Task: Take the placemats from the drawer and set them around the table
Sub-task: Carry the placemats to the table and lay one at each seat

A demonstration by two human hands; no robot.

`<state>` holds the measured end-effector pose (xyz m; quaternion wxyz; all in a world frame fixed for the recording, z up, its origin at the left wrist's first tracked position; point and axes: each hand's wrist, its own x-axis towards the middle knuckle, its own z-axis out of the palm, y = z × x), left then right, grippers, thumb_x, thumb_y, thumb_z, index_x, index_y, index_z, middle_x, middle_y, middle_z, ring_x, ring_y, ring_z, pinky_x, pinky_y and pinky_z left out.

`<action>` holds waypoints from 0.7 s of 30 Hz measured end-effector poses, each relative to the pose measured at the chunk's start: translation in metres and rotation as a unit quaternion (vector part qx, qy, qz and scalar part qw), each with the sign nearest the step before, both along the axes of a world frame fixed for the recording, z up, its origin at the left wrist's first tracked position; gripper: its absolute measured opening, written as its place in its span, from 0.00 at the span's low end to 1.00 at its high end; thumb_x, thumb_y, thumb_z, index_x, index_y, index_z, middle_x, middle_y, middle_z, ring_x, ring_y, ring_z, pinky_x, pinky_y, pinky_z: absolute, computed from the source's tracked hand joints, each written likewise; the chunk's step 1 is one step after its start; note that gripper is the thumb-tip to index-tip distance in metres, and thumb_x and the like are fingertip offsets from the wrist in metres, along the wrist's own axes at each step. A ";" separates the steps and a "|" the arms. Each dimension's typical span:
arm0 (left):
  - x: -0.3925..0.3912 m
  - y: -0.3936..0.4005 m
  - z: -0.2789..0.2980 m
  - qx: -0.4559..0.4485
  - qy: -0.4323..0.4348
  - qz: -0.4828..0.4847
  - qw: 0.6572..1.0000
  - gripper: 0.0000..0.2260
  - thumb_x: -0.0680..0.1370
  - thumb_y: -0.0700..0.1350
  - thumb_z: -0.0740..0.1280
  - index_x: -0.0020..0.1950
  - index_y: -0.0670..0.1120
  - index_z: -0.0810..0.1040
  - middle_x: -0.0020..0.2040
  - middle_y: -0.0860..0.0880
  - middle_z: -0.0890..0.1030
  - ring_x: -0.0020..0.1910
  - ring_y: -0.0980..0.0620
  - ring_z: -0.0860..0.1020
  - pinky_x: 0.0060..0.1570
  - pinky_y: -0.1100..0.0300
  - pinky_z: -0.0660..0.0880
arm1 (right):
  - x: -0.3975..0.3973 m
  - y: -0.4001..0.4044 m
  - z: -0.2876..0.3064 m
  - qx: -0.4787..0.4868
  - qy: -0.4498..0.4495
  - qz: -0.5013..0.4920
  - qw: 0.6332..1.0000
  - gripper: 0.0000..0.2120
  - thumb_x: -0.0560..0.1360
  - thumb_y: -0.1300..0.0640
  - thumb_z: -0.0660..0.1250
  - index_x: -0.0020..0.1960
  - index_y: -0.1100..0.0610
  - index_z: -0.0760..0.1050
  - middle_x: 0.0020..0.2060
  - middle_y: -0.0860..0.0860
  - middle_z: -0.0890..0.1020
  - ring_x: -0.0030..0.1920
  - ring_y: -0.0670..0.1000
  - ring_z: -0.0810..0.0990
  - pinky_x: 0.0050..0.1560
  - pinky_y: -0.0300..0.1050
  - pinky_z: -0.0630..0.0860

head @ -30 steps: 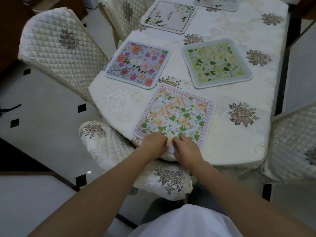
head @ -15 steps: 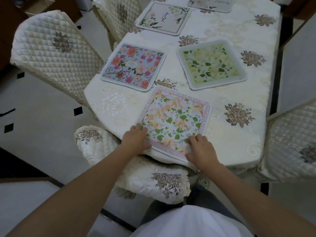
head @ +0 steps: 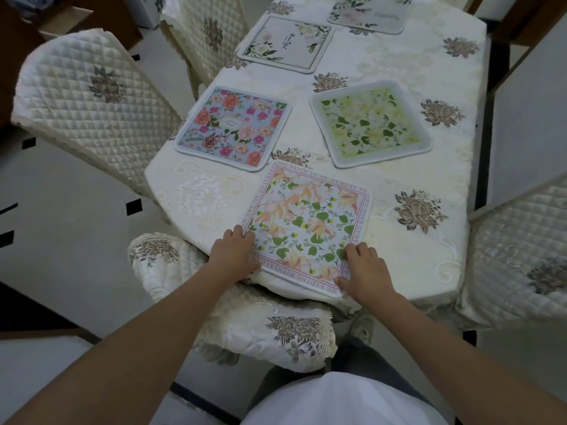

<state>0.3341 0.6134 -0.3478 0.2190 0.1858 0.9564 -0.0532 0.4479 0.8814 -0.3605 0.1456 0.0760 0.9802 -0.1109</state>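
Both arms reach forward over a cloth-covered chair to the near end of the bench. The left hand rests with fingers loosely bent on the left edge of the peach-and-green floral placemat, gripping nothing. The right hand lies on its near right corner, fingers spread flat, thumb at the edge. Four other placemats lie farther up the bench.

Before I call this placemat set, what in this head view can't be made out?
- Far placemat: cut off by the top edge.
- Nearest placemat: near corners covered by the left hand and right hand.
- Table: far end out of frame.
- Drawer: not in view.
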 end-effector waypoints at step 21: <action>-0.030 0.154 0.109 0.184 0.118 -0.051 0.974 0.27 0.81 0.62 0.54 0.77 0.50 0.62 0.78 0.46 0.60 0.76 0.46 0.59 0.72 0.47 0.60 | -0.043 0.103 0.124 -0.063 0.114 -0.093 0.987 0.34 0.78 0.41 0.61 0.77 0.57 0.58 0.75 0.53 0.63 0.74 0.54 0.61 0.71 0.52 0.62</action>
